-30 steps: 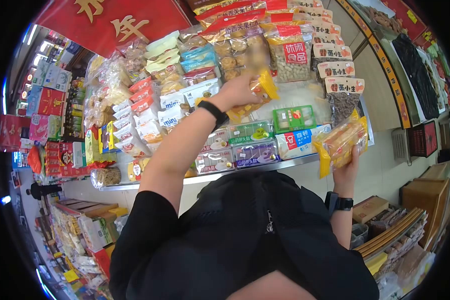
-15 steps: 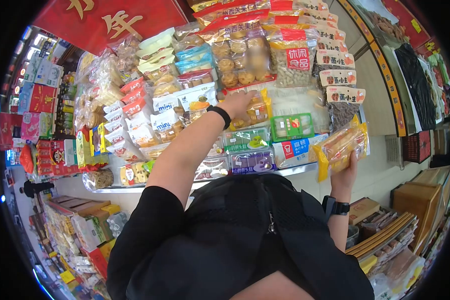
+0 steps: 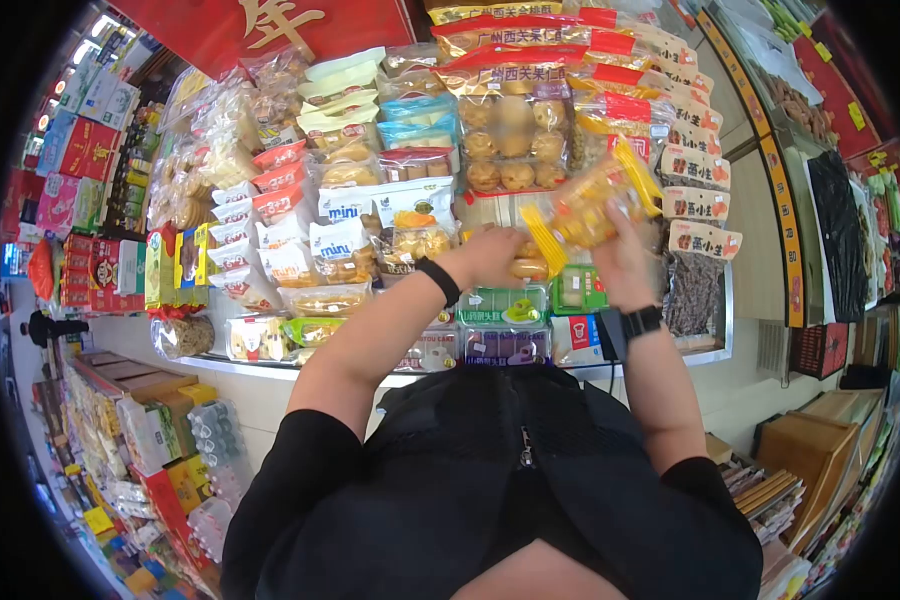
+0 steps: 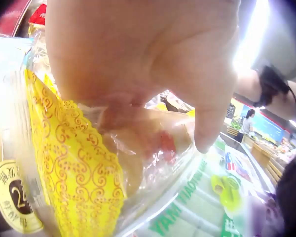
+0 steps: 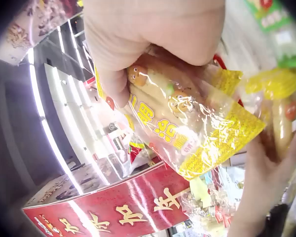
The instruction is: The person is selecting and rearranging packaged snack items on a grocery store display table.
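My left hand (image 3: 492, 258) grips a clear bread packet (image 3: 532, 265) with yellow ends, low over the front of the display. In the left wrist view, the thumb and palm lie across this packet's film (image 4: 158, 143), beside its patterned yellow end (image 4: 79, 168). A second yellow-ended bread packet (image 3: 592, 205) is held tilted by my right hand (image 3: 625, 255). Thumb and fingers clasp its edge in the right wrist view, where the printed front (image 5: 172, 113) shows. The two packets overlap in the head view. Green boxed yam cakes (image 3: 503, 305) sit just below the left hand.
Large bags of round pastries (image 3: 515, 135) stand behind the hands. White "mini" bags (image 3: 342, 252) line the left, and bags of dark dried food (image 3: 700, 285) stand at the right. A metal edge (image 3: 370, 379) runs along the front of the display. Past the display's right side stand wooden boxes (image 3: 810, 425).
My right hand has lifted its packet from the right front corner inward and up, over the display beside the left hand. The left hand stays with its packet, slightly nearer the front.
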